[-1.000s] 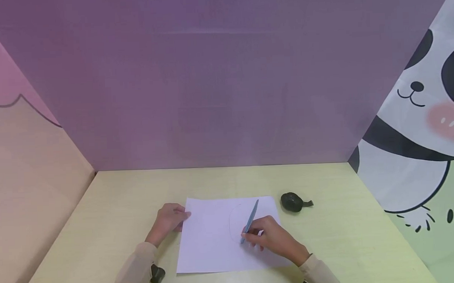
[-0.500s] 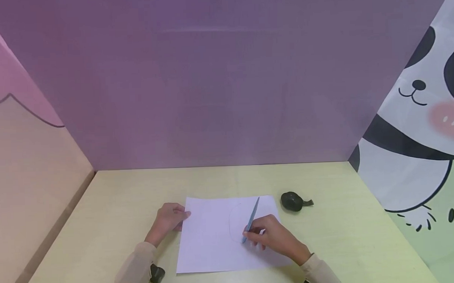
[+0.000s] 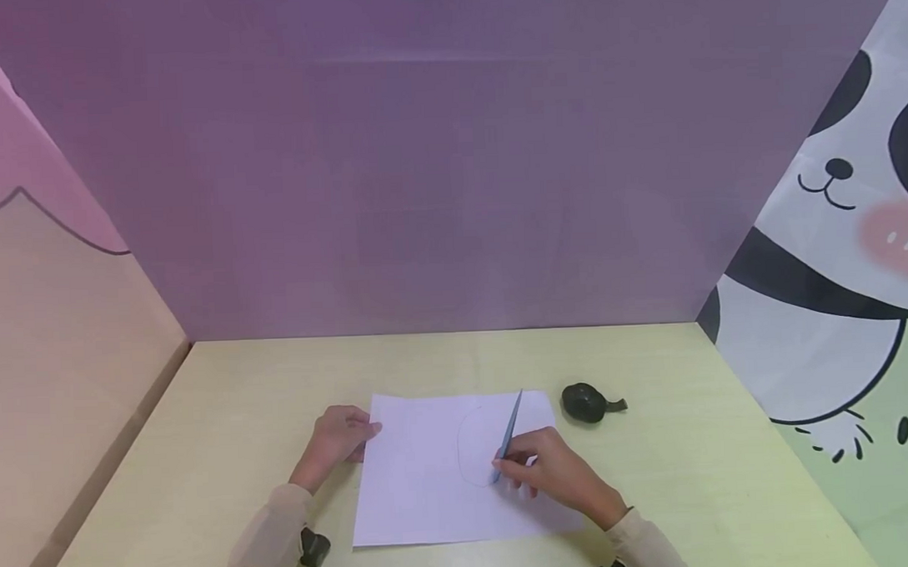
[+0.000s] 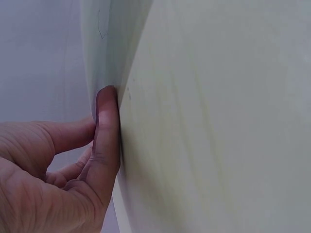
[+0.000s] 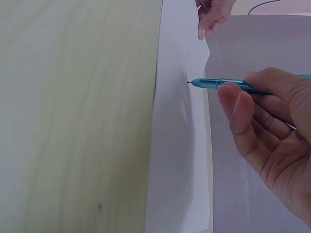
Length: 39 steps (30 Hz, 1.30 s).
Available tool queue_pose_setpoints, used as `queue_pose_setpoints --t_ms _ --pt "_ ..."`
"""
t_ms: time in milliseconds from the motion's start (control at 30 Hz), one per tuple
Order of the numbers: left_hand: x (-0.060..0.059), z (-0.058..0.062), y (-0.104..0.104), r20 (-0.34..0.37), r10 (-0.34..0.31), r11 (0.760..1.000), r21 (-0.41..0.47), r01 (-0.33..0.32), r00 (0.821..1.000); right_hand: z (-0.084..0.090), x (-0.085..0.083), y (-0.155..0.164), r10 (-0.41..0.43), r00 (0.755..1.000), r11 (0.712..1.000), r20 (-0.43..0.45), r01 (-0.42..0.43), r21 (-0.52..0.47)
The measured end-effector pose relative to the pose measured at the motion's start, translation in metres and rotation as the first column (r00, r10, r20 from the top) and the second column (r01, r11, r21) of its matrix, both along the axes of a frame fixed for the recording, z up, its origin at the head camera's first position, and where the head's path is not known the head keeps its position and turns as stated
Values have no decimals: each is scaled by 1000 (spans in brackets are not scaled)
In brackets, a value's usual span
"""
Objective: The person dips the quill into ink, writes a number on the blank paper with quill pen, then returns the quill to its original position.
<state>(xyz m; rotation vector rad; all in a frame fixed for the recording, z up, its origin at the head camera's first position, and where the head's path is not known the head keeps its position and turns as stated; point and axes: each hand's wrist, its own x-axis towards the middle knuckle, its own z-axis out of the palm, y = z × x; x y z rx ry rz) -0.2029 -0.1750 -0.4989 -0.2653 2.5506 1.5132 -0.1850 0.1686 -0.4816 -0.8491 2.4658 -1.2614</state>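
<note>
A white sheet of paper (image 3: 416, 493) lies on the table, bearing a thin curved line (image 3: 459, 446) like the left part of an oval. My right hand (image 3: 554, 472) pinches a blue pen (image 3: 512, 423) between thumb and fingers. In the right wrist view the tip of the pen (image 5: 206, 83) is right at the paper (image 5: 175, 145), at the lower end of the line. At the sheet's left edge, my left hand (image 3: 339, 436) pinches the paper, thumb on top. The left wrist view shows the left hand (image 4: 63, 170) close up, its thumb and forefinger at the edge.
A dark, rounded object with a short tail (image 3: 584, 403) lies on the table (image 3: 700, 442) to the right of the sheet. Behind the table rises a purple wall (image 3: 451, 192). A panda picture (image 3: 821, 262) covers the right side. Black devices sit at both wrists.
The right hand and pen have moved slightly rightward, and the drawn line now curves further along at its bottom. My left hand has stayed at the paper's edge.
</note>
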Motion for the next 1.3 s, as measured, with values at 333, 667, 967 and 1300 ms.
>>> queue_pose_setpoints --t_ms 333,667,967,1300 --pt "0 -3 -1 -11 6 1000 17 -6 1000 1 0 1 -16 1000 1000 11 16 12" --pt "-1 -3 -1 -15 -2 1000 7 2 1000 3 -1 1 -26 1000 1000 -2 26 4" --pt "-1 -3 -2 -13 -7 1000 9 7 1000 4 -3 2 -54 999 999 -6 54 -10" --pt "-2 -3 -2 -9 -9 1000 -14 9 1000 3 -5 2 -87 995 996 -50 87 6"
